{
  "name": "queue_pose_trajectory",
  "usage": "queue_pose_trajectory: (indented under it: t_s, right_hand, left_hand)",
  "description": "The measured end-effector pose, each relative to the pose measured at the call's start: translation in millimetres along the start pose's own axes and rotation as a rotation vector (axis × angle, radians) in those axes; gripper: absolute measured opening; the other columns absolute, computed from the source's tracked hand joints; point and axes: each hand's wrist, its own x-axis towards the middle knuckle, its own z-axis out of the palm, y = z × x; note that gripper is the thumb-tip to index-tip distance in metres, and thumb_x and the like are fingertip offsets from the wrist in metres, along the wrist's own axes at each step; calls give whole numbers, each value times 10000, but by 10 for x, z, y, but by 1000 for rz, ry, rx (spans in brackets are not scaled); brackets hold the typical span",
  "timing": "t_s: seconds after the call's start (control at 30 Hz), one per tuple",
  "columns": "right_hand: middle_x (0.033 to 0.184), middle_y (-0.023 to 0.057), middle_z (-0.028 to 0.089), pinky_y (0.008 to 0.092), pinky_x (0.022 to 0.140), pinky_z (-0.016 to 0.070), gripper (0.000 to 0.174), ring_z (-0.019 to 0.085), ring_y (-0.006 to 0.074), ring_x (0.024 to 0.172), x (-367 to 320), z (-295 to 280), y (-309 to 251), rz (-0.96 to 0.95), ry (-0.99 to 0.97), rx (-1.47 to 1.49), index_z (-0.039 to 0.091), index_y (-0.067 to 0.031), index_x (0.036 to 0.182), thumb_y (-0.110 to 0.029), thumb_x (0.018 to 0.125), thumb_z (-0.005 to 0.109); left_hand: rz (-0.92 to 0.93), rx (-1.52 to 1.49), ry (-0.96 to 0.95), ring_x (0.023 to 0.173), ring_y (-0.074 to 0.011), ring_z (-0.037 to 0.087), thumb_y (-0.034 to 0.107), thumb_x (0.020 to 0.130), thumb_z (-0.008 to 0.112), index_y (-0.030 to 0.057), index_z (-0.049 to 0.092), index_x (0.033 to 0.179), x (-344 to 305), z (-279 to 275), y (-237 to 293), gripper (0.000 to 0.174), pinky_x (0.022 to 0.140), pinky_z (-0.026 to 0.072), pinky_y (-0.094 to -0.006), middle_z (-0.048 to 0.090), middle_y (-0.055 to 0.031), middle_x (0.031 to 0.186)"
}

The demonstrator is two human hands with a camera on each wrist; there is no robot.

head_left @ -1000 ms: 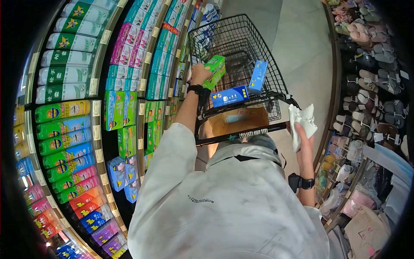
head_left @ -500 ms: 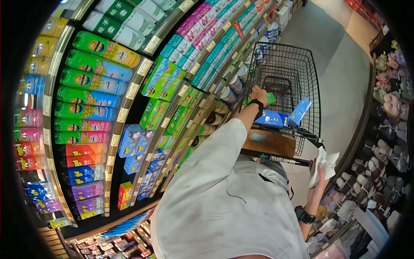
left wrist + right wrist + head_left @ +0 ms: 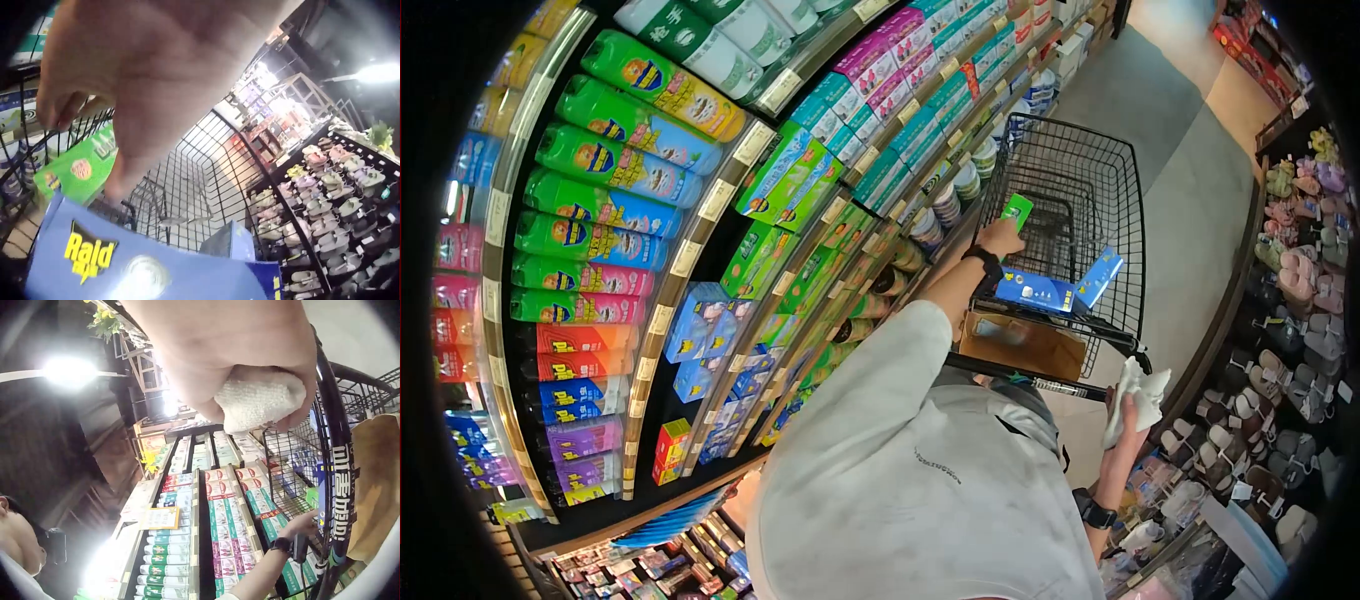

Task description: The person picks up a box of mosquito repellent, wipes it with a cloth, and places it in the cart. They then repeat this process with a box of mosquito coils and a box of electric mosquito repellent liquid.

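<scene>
The left hand (image 3: pixel 1000 238) covered the near end of the green box (image 3: pixel 1019 210), so only the far part of that box was exposed in the head view. In the left wrist view, the thumb and a blue box (image 3: pixel 1037 290) with a Raid label hid further parts of it; the blue box itself was cut off at the bottom of that view. Lettering on the cart handle (image 3: pixel 1040 382) was hard to read from the head camera. The handle also crossed in front of the brown carton (image 3: pixel 1020 345).

Left grip: fingers bent, thumb against the green box, holding it inside the shopping cart (image 3: pixel 1115 180), close to the left edge. Right grip: the right hand (image 3: pixel 1127 420) was closed around a white cloth (image 3: pixel 1142 386), part of which lay concealed in the palm, beside the right end of the handle.

Compared with half a second earlier, the green box pointed more toward the cart's far edge, and more of it extended past the hand. The first blue box remained along the near edge; the second blue box (image 3: pixel 1101 278) remained tilted at the near right corner. The cloth remained in the right hand.
</scene>
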Motion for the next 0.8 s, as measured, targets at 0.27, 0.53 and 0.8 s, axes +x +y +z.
queue_pose_trajectory:
  t_s: [0.27, 0.53, 0.8]
  right_hand:
    - [1037, 178, 678, 364, 884, 494, 390, 662, 300, 974, 129, 536, 343, -294, -468, -756, 603, -6, 1217, -112, 860, 723]
    - [915, 232, 668, 508, 814, 482, 309, 612, 460, 897, 202, 728, 625, -557, -319, -1229, 625, -11, 1030, -140, 771, 733]
    - [884, 218, 674, 482, 811, 475, 267, 630, 432, 856, 306, 733, 745, -518, -280, -1338, 627, -19, 1013, -198, 829, 703]
  left_hand:
    - [289, -491, 417, 781, -380, 650, 304, 925, 655, 6, 675, 921, -1645, -807, -538, 299, 689, 504, -442, 680, -188, 843]
    - [186, -946, -391, 815, -187, 691, 306, 1026, 581, 46, 198, 1555, -2858, -202, -987, 703, 720, 601, -310, 596, -163, 1147]
    - [66, -674, -433, 634, -201, 665, 297, 1043, 487, 11, 220, 1532, -2662, 50, -987, 627, 572, 525, -339, 661, -132, 877]
